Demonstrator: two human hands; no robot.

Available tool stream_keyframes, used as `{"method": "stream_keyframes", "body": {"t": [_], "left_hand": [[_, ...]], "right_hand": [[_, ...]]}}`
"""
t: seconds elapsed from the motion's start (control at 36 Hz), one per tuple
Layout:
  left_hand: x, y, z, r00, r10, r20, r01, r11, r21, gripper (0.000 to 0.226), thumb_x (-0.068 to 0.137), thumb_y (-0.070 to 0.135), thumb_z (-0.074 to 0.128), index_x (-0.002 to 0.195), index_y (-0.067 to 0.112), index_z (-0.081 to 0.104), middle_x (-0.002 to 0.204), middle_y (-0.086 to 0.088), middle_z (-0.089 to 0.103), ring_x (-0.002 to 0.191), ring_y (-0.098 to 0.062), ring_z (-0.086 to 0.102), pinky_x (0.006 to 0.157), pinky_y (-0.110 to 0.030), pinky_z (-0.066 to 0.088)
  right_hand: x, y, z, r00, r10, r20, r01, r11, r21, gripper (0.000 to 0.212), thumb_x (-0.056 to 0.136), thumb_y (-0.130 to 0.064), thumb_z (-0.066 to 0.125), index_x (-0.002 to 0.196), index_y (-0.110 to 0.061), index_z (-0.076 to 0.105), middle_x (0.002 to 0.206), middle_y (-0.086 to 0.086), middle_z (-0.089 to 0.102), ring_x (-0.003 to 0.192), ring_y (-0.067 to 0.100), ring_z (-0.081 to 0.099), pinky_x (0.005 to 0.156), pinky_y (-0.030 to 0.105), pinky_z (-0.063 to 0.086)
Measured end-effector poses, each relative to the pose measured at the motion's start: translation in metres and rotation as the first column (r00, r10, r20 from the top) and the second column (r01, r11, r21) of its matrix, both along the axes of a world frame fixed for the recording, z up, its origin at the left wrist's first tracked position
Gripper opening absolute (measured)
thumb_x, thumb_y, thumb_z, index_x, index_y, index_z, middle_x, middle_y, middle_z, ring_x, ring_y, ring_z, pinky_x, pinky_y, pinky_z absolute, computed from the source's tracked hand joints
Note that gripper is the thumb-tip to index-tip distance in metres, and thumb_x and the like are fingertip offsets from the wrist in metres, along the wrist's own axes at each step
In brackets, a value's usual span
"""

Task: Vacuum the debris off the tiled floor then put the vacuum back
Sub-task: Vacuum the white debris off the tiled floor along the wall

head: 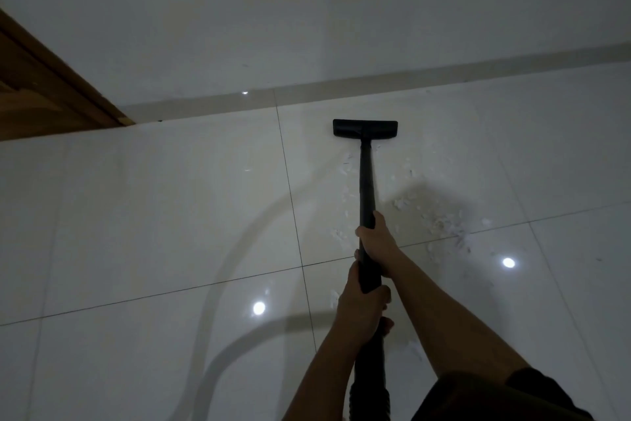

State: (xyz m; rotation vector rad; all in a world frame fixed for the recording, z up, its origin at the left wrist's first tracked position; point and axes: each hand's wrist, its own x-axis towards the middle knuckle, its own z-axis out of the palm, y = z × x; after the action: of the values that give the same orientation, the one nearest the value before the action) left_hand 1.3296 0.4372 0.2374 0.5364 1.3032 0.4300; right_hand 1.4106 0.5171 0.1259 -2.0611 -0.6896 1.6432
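One head-worn, wide-angle view looks forward and steeply down over the floor [164,222] toward the wall [341,28] ahead; the arms [444,318] enter close at the bottom edge.

The wall [375,28] blocks just beyond the nozzle [364,128]; tiled floor [153,215] leftward lies open.
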Motion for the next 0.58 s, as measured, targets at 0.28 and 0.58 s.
{"method": "stream_keyframes", "body": {"t": [0.28, 0.58], "left_hand": [[0.003, -0.009, 0.0, 1.0, -0.029, 0.008, 0.03, 0.999, -0.019, 0.047, 0.085, -0.002, 0.047, 0.127, 0.019, 0.04, 0.07, -0.006, 0.048, 0.036, -0.009, 0.044, 0.038, -0.019, 0.041], [0.003, -0.026, -0.004, 0.999, -0.033, 0.005, 0.033, 0.999, -0.04, 0.051, 0.083, 0.001, 0.05, 0.129, 0.021, 0.042, 0.072, -0.006, 0.051, 0.038, -0.01, 0.047, 0.042, -0.022, 0.042]], "right_hand": [[0.008, -0.011, 0.005, 1.0, -0.02, 0.017, 0.019, 0.999, 0.032, 0.061, 0.091, -0.013, 0.045, 0.145, -0.028, 0.021, 0.084, 0.007, 0.049, 0.066, 0.021, 0.05, 0.072, 0.039, 0.051], [0.007, -0.029, 0.002, 0.999, -0.054, -0.007, 0.054, 0.998, 0.01, 0.062, 0.091, -0.014, 0.047, 0.145, -0.029, 0.021, 0.086, 0.008, 0.05, 0.066, 0.022, 0.05, 0.069, 0.038, 0.048]]}}
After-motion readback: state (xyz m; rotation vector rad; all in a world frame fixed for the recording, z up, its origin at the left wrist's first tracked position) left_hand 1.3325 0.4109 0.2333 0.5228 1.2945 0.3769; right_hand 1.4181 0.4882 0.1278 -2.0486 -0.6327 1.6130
